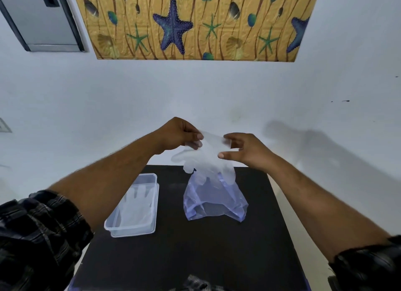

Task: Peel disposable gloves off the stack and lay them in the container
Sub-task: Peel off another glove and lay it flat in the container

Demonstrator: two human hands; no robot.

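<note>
A clear disposable glove (206,158) hangs in the air above the black table (195,247), cuff up and fingers down. My left hand (180,134) pinches the left side of its cuff between thumb and fingers. My right hand (243,149) touches the right side of the cuff with its index fingertip; its thumb is apart below. Under the glove lies a bluish plastic bag (214,199) holding the stack of gloves. To the left stands a clear rectangular container (152,203) with a glove lying flat inside.
The small black table stands against a white wall (108,95). A starfish-patterned panel (195,23) hangs higher up, and a grey cabinet (41,19) is at the upper left. Bare black tabletop lies in front of the container and bag.
</note>
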